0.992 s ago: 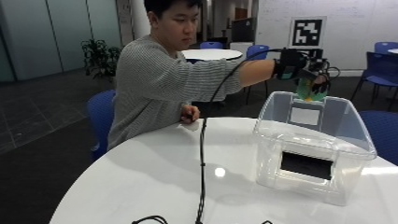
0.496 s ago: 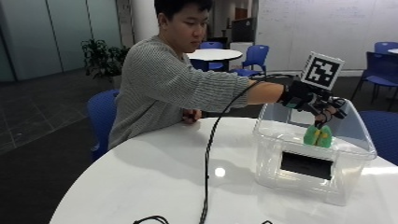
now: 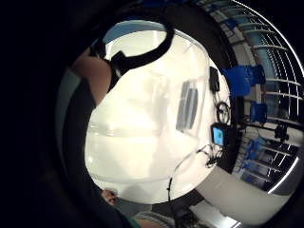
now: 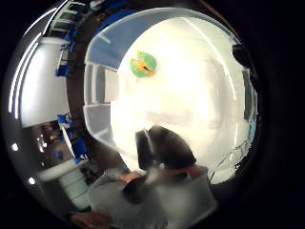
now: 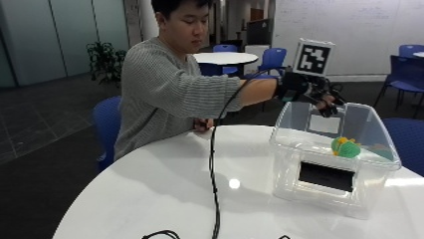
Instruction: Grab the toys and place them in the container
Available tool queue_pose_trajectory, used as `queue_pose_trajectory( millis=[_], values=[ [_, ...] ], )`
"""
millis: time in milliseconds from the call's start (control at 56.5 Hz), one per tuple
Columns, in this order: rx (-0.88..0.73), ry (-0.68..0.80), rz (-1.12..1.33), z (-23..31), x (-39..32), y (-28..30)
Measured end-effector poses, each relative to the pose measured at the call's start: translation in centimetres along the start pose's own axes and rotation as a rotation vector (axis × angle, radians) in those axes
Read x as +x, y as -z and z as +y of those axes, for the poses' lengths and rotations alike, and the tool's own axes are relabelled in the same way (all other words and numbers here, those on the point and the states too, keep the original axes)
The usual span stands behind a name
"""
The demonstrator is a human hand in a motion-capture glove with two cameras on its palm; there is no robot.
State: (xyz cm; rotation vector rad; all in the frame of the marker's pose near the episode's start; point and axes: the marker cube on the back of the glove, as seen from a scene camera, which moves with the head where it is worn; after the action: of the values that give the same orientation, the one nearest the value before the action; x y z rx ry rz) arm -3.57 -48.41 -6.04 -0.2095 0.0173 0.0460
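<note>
In the outside view my gloved right hand (image 5: 313,95) hovers over the back rim of the clear plastic container (image 5: 291,140), with its fingers hanging relaxed and nothing in them. A green and orange toy (image 5: 345,147) lies inside the container on its right side. The thumb side palm view looks down into the container (image 4: 101,86) and shows the same toy (image 4: 143,64) on its floor, well below the palm. No other toy shows on the table.
The container stands on the right part of a round white table (image 5: 165,194). A black cable (image 5: 213,169) runs across the table from the front edge up to my arm. The bare left hand (image 5: 201,124) rests at the table's far edge. Blue chairs stand behind.
One second ago my hand held the toy above the container. It has let go, the toy has dropped into the container, and the hand has moved slightly up and back.
</note>
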Motion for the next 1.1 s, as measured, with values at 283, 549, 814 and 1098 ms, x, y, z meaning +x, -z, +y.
queue_pose_trajectory(
  millis=[283,549,814,1098],
  values=[
    [0.259,0.155,0.464,20.3,11.7,1.3],
    [0.294,0.036,0.111,34.2,9.0,-3.5],
    [0.337,0.187,0.067,44.8,1.7,-13.5],
    [0.259,0.167,0.045,47.9,-0.5,-21.8]
  ],
)
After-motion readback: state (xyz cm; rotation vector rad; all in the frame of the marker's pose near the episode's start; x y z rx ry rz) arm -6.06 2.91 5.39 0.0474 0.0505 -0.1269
